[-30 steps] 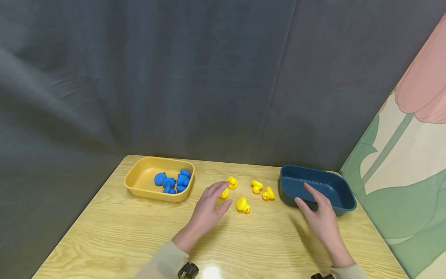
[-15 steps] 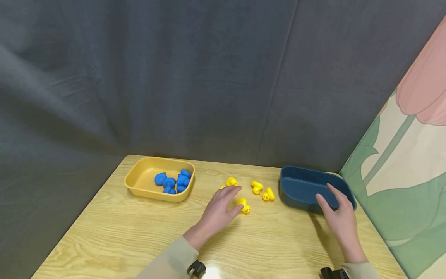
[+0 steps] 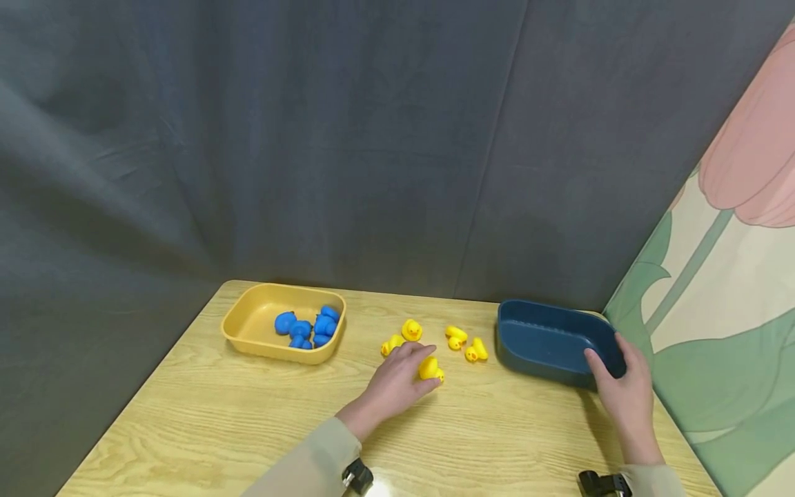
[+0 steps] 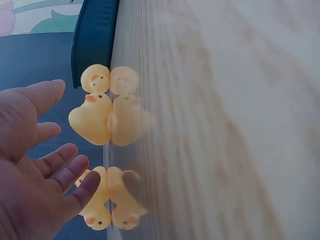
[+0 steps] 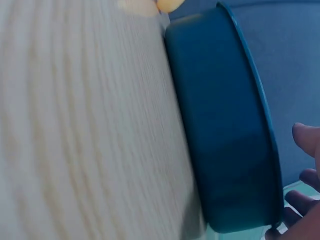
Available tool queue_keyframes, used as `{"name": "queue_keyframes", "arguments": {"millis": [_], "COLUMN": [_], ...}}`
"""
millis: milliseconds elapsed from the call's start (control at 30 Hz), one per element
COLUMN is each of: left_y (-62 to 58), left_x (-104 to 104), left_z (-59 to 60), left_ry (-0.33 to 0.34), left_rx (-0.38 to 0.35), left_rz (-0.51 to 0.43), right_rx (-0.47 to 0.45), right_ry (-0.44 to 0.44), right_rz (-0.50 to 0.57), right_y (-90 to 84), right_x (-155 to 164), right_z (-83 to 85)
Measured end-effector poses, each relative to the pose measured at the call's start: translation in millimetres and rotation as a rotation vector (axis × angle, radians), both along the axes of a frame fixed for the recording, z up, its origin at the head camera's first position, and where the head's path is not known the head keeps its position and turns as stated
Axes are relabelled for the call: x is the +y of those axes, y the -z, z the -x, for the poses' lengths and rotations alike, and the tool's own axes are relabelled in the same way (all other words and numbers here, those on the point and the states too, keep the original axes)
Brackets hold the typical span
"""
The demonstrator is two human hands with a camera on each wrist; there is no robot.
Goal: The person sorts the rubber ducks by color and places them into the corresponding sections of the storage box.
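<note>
In the head view my left hand (image 3: 397, 383) hovers around the nearest yellow rubber duck (image 3: 428, 368), thumb and fingers spread on either side of it. The left wrist view shows a gap between those fingers and the ducks (image 4: 92, 120). My right hand (image 3: 627, 393) is at the right end of a dark blue bin (image 3: 546, 373). Its fingertips (image 5: 290, 215) are close to the bin's rim in the right wrist view, while the thumb stands off; contact is hard to tell. Several more ducks (image 3: 412, 330) lie on the table between the two bins.
A yellow bin (image 3: 279, 350) with several blue toys (image 3: 301, 328) inside stands at the left rear of the wooden table (image 3: 248, 414). A dark curtain (image 3: 373, 138) hangs behind, and a flower-patterned panel (image 3: 727, 310) borders the right side.
My left hand has moved right and down to the nearest duck, uncovering another duck behind it. My right hand has shifted right along the blue bin to its right end.
</note>
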State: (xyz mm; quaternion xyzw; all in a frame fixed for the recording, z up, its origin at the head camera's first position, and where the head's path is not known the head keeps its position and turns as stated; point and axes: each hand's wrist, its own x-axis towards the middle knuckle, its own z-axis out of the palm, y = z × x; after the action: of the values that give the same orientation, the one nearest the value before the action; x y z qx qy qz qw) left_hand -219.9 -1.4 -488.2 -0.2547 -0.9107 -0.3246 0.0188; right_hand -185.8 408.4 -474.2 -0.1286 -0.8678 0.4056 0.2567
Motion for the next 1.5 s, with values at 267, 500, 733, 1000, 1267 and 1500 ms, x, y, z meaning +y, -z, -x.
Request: {"name": "queue_keyframes", "arguments": {"millis": [267,500,733,1000,1267,1500], "left_y": [1.6,3.7,2.2,0.8,3.0,1.6], "left_x": [5.2,9.0,10.0,8.4,3.7,0.2], "left_z": [3.9,4.4,7.1,8.9,12.4,13.4], "left_ry": [-0.014,-0.004,-0.02,-0.042,-0.042,-0.062], "left_rx": [-0.056,-0.031,0.001,0.052,0.077,0.051], "left_rz": [0.024,0.078,0.084,0.102,0.102,0.102], "right_rx": [-0.057,-0.142,-0.163,-0.114,-0.133,-0.116], "right_ry": [0.0,0.007,-0.049,-0.087,-0.106,-0.108], "right_rz": [0.081,0.204,0.342,0.349,0.34,0.335], "right_y": [11.9,23.1,28.6,34.4,33.1,35.0], "right_x": [13.0,20.5,22.3,22.7,20.1,19.4], "right_z": [10.2,12.8,15.2,16.2,17.8,18.2]}}
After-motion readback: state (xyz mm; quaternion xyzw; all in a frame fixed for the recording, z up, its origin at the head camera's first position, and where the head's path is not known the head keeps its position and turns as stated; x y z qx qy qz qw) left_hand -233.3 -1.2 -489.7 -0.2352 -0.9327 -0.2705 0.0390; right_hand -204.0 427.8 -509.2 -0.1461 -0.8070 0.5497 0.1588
